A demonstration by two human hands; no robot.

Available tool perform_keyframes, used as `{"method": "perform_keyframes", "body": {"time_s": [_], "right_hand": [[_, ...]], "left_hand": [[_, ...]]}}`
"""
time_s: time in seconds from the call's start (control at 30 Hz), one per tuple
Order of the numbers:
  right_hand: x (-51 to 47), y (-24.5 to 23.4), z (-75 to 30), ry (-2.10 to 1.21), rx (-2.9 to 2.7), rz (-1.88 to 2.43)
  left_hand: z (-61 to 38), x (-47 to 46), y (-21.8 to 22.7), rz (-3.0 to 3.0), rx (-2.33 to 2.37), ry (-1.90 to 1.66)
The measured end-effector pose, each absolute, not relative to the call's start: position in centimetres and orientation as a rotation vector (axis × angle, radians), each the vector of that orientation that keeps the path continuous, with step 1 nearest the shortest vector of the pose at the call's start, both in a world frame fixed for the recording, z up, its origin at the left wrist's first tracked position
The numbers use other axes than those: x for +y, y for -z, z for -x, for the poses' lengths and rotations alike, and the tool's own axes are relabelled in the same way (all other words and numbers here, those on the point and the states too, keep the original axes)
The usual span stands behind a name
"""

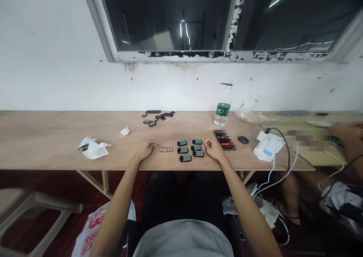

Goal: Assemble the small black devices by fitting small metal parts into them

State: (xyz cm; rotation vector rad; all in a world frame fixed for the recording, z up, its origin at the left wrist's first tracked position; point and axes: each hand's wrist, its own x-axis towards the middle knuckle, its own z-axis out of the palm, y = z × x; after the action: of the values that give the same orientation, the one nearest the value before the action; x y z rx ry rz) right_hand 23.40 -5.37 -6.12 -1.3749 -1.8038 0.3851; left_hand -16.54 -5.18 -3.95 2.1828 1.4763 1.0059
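My left hand (148, 148) rests on the wooden table (51, 143) with its fingers curled in, and nothing shows in it. Just to its right lies a short row of small silvery and tan cylinders (166, 149). Several small black devices with grey-green faces (183, 150) are laid out in two columns between my hands. Beside the right column is my right hand (213, 148), its fingers also curled with no object visible. A phone (225, 140), partly pixelated, lies close behind that hand.
Further back sit more small black devices (159, 117) and white bits (172, 118). A water bottle (222, 109) stands near the wall. Crumpled tissues (95, 149) lie left; a black oval object (243, 139) and white box with cables (266, 147) lie right. Another person's hand (344, 132) is far right.
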Motion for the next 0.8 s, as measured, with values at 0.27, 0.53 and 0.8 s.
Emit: {"method": "perform_keyframes", "body": {"time_s": [0.27, 0.53, 0.8], "right_hand": [[-5.69, 5.86, -23.14, -0.356, -1.78, 1.393], [-5.55, 6.07, -23.2, -0.353, -1.8, 1.377], [-5.44, 6.26, -23.18, -0.396, -1.746, 1.37]], "left_hand": [[16.57, -4.91, 3.99, -2.204, 1.458, -1.008], [16.54, -5.0, 4.2, -2.206, 1.474, -1.007], [16.35, -5.2, 3.97, -2.2, 1.476, -1.013]]}}
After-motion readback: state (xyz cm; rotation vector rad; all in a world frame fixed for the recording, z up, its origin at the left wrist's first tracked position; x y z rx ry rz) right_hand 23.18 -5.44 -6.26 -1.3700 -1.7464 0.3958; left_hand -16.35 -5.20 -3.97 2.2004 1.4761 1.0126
